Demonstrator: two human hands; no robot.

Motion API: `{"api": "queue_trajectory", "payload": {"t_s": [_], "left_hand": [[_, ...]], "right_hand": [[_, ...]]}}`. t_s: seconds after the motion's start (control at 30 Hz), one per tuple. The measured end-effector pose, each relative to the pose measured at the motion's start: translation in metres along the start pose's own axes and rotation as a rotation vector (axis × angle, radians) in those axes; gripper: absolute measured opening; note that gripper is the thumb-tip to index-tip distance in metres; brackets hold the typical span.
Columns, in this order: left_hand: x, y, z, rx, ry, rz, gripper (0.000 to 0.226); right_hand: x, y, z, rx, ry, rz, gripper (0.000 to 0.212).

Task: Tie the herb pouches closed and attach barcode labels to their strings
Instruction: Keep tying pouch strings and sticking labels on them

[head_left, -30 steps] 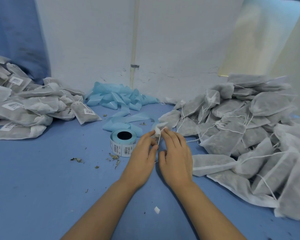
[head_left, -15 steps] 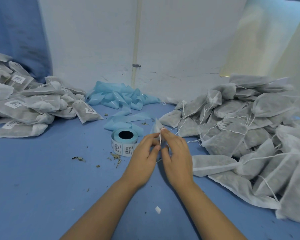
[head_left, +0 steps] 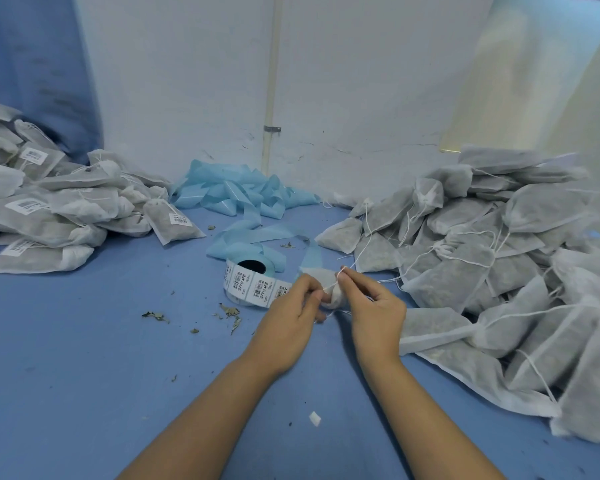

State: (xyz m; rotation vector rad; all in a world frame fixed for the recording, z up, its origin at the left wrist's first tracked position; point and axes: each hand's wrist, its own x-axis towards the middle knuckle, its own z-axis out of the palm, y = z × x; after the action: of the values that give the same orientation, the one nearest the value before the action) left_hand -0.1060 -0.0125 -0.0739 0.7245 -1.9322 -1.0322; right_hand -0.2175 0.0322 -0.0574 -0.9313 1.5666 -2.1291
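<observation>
- Blue table (head_left: 66,341) against a white wall (head_left: 187,81); dried leaf scraps (head_left: 229,311) scattered mid-surface.
- My left hand (head_left: 288,320) and right hand (head_left: 374,310) meet at centre, over one herb pouch (head_left: 331,296) between them.
- Both sets of fingers are curled, pinching the pouch's white string (head_left: 336,278); right pinch sits higher, string taut between the two.
- Barcode label roll (head_left: 253,284) just left of my left hand, blue backing tape (head_left: 243,195) trailing to the wall.
- Labelled pouches (head_left: 49,209) piled far left.
- Unlabelled pouches (head_left: 499,258) piled right.
</observation>
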Motion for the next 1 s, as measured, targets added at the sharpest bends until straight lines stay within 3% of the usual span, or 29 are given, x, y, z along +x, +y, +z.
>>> {"api": "queue_trajectory", "payload": {"t_s": [0.23,0.43,0.53,0.77,1.0], "left_hand": [[0.002,0.0,-0.004,-0.116,0.192,-0.054,0.021],[0.001,0.001,-0.003,0.081,0.274,0.024,0.014],[0.0,0.005,-0.001,0.045,0.28,0.076,0.012],[0.002,0.009,-0.004,-0.393,0.174,-0.083,0.014],[0.004,0.007,-0.006,-0.346,0.198,-0.028,0.017]], "right_hand": [[-0.006,0.002,0.004,-0.22,-0.186,-0.153,0.028],[-0.01,0.005,0.005,-0.474,-0.286,-0.351,0.013],[-0.009,0.005,0.005,-0.475,-0.278,-0.301,0.015],[-0.012,0.005,0.012,-0.33,-0.253,-0.099,0.02],[-0.011,0.002,0.015,-0.052,-0.273,0.174,0.02]]}}
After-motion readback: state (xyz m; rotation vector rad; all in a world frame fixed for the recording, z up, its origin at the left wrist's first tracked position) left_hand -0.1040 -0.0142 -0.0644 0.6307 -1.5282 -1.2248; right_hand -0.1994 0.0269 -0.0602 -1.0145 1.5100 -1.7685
